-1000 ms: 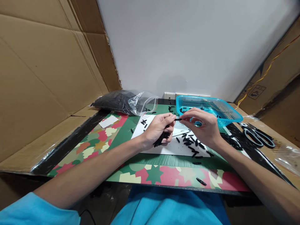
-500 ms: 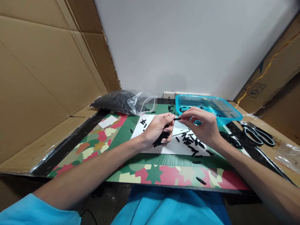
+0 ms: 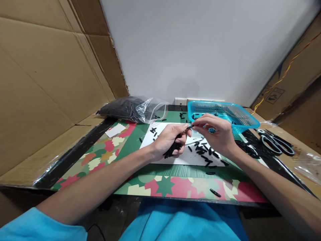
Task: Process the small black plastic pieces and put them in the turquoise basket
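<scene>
My left hand (image 3: 173, 139) is closed round a bunch of thin black strands (image 3: 172, 149), which stick out below the palm. Between its thumb and forefinger it also pinches one end of a small black piece (image 3: 190, 127). The fingertips of my right hand (image 3: 213, 130) grip the other end of that piece. Loose slim black pieces (image 3: 204, 152) lie scattered on a white sheet (image 3: 163, 161) under the hands. What exactly the pieces are, I cannot make out.
A blue plastic basket (image 3: 247, 123) with black pieces inside stands behind my right hand. Scissors (image 3: 276, 143) lie at the right. A clear bag (image 3: 125, 108) full of black material rests at the back left. Cardboard (image 3: 55, 60) walls the left side.
The small black piece between my fingertips has tilted, its right end now higher. My left fingers have shifted slightly around it. The things on the table have stayed put.
</scene>
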`<state>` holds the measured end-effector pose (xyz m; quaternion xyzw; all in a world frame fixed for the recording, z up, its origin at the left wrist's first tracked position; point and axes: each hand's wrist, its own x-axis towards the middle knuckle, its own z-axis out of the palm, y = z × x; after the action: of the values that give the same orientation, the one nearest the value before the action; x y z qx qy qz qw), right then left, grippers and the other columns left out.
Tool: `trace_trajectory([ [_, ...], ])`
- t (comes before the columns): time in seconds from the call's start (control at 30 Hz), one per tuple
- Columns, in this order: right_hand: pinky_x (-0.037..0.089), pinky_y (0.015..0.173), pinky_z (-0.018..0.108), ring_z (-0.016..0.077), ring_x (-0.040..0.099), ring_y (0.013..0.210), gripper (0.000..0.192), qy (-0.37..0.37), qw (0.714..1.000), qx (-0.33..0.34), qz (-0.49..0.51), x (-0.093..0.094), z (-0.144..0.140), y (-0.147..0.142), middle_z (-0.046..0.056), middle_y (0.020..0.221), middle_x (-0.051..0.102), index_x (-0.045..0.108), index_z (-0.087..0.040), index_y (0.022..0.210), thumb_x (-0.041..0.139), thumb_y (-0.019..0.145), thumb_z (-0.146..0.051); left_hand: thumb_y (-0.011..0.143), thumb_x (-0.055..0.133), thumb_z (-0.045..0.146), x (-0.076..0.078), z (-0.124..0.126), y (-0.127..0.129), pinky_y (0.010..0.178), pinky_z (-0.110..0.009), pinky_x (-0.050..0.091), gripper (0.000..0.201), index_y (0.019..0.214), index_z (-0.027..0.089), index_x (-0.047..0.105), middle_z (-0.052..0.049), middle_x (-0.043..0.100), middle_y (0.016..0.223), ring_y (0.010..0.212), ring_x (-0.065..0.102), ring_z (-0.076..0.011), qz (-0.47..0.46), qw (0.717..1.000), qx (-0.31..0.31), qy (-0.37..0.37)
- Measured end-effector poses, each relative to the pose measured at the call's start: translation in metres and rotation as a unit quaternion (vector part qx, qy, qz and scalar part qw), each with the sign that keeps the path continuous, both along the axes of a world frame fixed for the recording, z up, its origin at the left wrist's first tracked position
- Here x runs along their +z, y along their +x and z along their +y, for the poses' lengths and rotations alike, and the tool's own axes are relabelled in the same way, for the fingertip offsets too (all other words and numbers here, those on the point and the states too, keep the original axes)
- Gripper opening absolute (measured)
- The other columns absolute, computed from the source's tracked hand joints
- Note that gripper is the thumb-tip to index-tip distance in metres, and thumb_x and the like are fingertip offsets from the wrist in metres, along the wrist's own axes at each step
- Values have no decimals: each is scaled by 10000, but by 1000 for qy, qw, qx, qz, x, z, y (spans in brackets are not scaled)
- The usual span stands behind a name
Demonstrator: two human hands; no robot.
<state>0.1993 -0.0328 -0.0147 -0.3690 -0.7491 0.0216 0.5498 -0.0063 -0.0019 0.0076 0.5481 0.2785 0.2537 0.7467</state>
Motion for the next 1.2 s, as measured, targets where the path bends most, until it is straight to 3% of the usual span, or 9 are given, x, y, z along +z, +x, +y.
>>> trace_trajectory([
  [0.27,530,599,260,148,673,736,94,-53,998,15,-34,0,5,5,23,899,737,771,-231,1000,680,1019,-245,865,777,553,0,2,-1,320,-140,260,417,813,166,629,112,319,531,331,420,-57,-23,999,10,30],
  [0.43,491,697,308,204,654,864,140,-127,955,-7,-270,-10,13,12,38,953,740,774,-223,1019,695,976,-116,883,772,531,-1,4,-2,318,-142,264,394,824,157,664,113,312,529,324,432,-60,-37,998,15,42],
  [0.5,487,736,334,234,628,921,153,-112,935,-8,-335,-15,15,13,55,950,730,779,-214,1021,697,967,-97,891,768,521,-1,5,-3,316,-144,268,384,825,154,675,110,317,532,326,438,-61,-43,998,13,45],
  [0.6,454,716,349,235,563,850,183,-79,917,-10,-390,-16,16,12,60,837,673,782,-192,946,635,1007,-103,889,773,510,0,4,-3,316,-146,273,369,839,156,682,111,314,536,330,440,-62,-49,998,15,45],
  [0.87,463,722,350,236,581,871,120,-97,909,25,-404,-6,8,14,67,892,687,780,-197,1019,669,1030,-242,897,758,499,-1,4,-2,333,-169,272,349,848,163,680,114,303,523,325,411,-59,-46,997,29,51],
  [1.2,515,759,332,238,682,958,123,-160,914,57,-368,-10,7,11,64,1048,699,684,-210,1013,614,1015,-110,912,752,471,1,5,-3,328,-169,278,333,866,144,710,117,303,515,321,428,-63,-61,995,43,73],
])
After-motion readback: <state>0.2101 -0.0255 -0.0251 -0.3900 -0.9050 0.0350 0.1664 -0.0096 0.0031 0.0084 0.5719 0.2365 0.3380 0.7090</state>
